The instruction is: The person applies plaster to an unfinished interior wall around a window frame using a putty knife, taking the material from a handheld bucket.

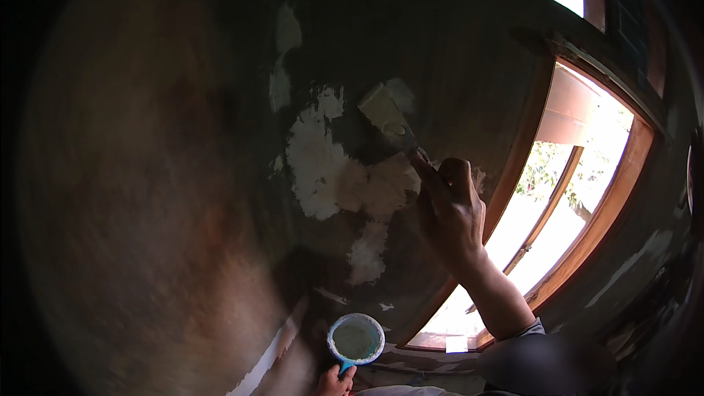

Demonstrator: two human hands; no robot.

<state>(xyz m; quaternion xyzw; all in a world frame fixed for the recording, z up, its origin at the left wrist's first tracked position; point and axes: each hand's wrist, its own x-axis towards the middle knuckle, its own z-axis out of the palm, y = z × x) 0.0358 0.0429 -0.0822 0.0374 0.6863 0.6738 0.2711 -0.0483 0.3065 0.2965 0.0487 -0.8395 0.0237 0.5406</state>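
Note:
My right hand (456, 216) is raised in front of a dark wall, its fingers closed round the handle of a putty knife (384, 111). The wide, pale blade tilts up to the left, at or close to the wall surface; a small lump shows near its base. Irregular whitish filler patches (317, 165) spread over the wall to the left of the blade and below it. Low in the view, my left hand (336, 381) grips the short handle of a round blue pot (356, 337). Greyish-white paste coats its rim, and greyish material shows inside.
A wooden-framed window (639, 148) stands to the right of my forearm, bright with daylight and leaves outside. A small white piece (456, 344) sits at its lower edge. Another wall (139, 198), brownish and blurred, fills the left side.

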